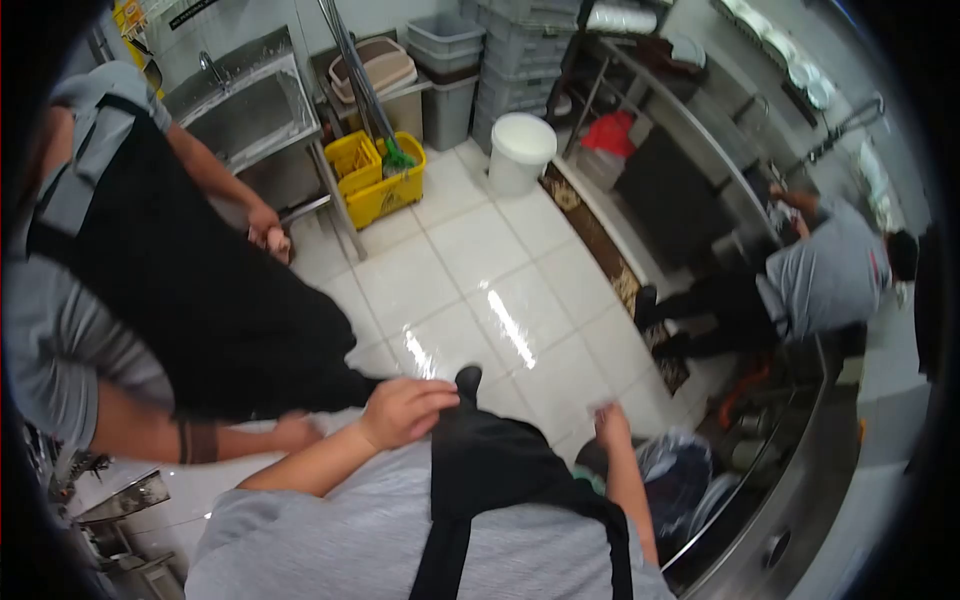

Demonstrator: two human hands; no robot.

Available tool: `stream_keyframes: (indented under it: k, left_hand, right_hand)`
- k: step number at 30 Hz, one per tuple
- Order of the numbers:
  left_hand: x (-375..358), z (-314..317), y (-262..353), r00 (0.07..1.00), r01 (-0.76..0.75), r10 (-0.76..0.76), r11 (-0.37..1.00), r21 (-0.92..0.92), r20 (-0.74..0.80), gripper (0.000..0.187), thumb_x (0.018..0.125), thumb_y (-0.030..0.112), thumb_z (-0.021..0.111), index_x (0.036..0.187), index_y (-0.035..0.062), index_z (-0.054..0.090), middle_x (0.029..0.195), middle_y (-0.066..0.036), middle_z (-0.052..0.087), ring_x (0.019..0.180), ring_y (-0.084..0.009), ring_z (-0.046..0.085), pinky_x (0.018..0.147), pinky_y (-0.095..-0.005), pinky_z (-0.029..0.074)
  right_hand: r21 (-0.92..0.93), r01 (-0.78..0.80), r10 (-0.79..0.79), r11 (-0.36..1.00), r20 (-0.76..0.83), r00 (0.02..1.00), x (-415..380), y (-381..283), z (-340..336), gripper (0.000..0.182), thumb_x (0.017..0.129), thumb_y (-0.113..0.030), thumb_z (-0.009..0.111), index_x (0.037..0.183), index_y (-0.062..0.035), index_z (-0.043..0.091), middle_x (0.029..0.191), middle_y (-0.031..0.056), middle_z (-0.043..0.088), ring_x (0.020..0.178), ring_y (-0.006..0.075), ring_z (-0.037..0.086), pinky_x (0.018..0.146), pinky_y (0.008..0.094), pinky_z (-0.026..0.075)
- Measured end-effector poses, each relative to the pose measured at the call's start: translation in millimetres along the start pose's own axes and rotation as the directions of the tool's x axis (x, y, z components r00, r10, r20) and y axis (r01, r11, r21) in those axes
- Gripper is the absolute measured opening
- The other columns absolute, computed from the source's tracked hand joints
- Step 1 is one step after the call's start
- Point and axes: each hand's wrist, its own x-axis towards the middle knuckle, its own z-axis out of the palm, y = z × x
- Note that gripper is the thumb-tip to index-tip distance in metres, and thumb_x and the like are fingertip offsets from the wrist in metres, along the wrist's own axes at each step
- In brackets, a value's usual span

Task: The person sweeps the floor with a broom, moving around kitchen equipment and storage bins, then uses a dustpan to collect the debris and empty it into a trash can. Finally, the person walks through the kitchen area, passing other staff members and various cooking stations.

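My left hand (408,410) is held in front of my black apron (490,455), its fingers loosely extended to the right with nothing visible in them. Lower right of centre, my right hand (610,424) hangs over the floor, small and slightly blurred; its fingers do not show clearly. Close by it is a dark bundle in clear plastic (675,470). Neither hand visibly touches a tool or container.
A co-worker in a black apron (180,270) stands close on my left. Another person (825,270) works at the steel counter on the right. Ahead are a yellow mop bucket (385,195), a white bucket (520,165), a sink (262,108) and stacked grey crates (525,50). Tiled floor (450,260) looks shiny.
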Motion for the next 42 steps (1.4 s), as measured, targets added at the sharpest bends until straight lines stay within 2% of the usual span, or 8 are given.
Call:
stream_keyframes:
  k: [3,7,16,22,32,37,39,42]
  left_hand:
    - [72.3,13.8,-48.5,0.999,0.005,-0.007,0.999,-0.032,-0.052,0.039,0.064,-0.001,0.068,0.1,0.0133,0.065,0.106,-0.004,0.066,0.083,-0.0229,0.065,0.069,-0.0339,0.052]
    - [175.0,15.9,-110.1,0.994,-0.068,0.064,0.997,-0.038,-0.093,0.038,0.065,-0.001,0.067,0.1,0.0136,0.065,0.105,-0.004,0.066,0.082,-0.0228,0.065,0.07,-0.0326,0.053]
    - [331.9,60.0,-229.5,0.973,-0.007,0.003,1.0,0.016,0.232,0.033,0.08,0.011,0.064,0.112,0.015,0.059,0.112,-0.003,0.06,0.103,-0.0231,0.059,0.083,-0.0374,0.049]
    - [254.4,65.4,-342.1,0.325,0.58,-0.861,0.508,0.637,0.39,0.039,0.084,0.024,0.063,0.121,0.0163,0.056,0.118,-0.01,0.058,0.108,-0.0293,0.058,0.089,-0.043,0.048]
    - [38.7,86.4,-317.3,-0.468,0.858,-0.883,-0.46,0.229,-0.019,0.044,0.076,0.034,0.071,0.114,0.0132,0.062,0.113,-0.013,0.064,0.107,-0.0304,0.059,0.091,-0.0409,0.048]
    - [28.7,143.4,-350.6,-0.363,0.924,-0.882,-0.298,0.239,0.3,0.049,0.079,0.04,0.069,0.117,0.0115,0.061,0.115,-0.015,0.063,0.105,-0.0326,0.06,0.092,-0.0412,0.048]
    - [52.7,133.4,-406.8,-0.299,0.95,-0.898,-0.248,0.189,0.323,0.049,0.08,0.041,0.068,0.118,0.011,0.06,0.116,-0.015,0.063,0.106,-0.0329,0.059,0.092,-0.0414,0.047]
    - [101.2,89.7,-528.1,-0.12,0.986,-0.98,-0.099,0.136,0.157,0.049,0.081,0.041,0.066,0.119,0.0102,0.059,0.117,-0.015,0.062,0.107,-0.0334,0.059,0.093,-0.0417,0.047]
  right_hand:
    - [-0.224,0.059,-0.011,0.973,0.212,0.977,-23.7,165.7,53.2,0.03,0.085,-0.027,0.06,0.104,-0.0048,0.066,0.106,0.02,0.064,0.102,0.0406,0.057,0.092,0.0474,0.043]
    - [-0.277,-0.442,0.517,0.853,0.336,0.787,-52.9,173.3,-27.7,0.022,0.084,-0.021,0.055,0.096,-0.0107,0.071,0.098,0.0185,0.067,0.091,0.0327,0.063,0.082,0.0425,0.05]
    - [-0.03,-0.409,0.396,0.912,0.321,0.86,230.3,117.4,-76.7,0.024,0.081,-0.015,0.054,0.095,-0.0128,0.073,0.095,0.0158,0.068,0.089,0.0304,0.065,0.082,0.0405,0.05]
    - [-0.113,-0.159,0.192,0.981,0.406,0.894,473.5,87.7,-116.8,0.026,0.079,-0.011,0.053,0.094,-0.0141,0.074,0.093,0.014,0.07,0.088,0.0288,0.065,0.081,0.0391,0.05]
    - [0.149,0.256,-0.257,0.955,-0.016,0.966,867.2,-115.2,-232.1,0.02,0.082,-0.01,0.054,0.085,-0.0119,0.074,0.077,0.0174,0.068,0.071,0.0292,0.066,0.066,0.0379,0.051]
    - [-0.023,0.404,-0.363,0.914,0.399,0.842,891.0,-232.9,-142.1,0.025,0.078,-0.004,0.054,0.089,-0.0143,0.074,0.081,0.0156,0.069,0.076,0.028,0.066,0.071,0.0369,0.051]
    - [0.107,0.561,-0.408,0.821,0.796,0.446,932.4,-215.5,-33.4,0.026,0.08,-0.017,0.054,0.098,-0.0171,0.073,0.1,0.0166,0.068,0.089,0.0297,0.066,0.081,0.0376,0.052]
    - [0.018,0.639,-0.425,0.769,0.762,0.489,893.5,-309.8,-25.2,0.028,0.081,-0.022,0.057,0.105,-0.0138,0.068,0.1,0.0173,0.067,0.093,0.0336,0.064,0.081,0.041,0.051]
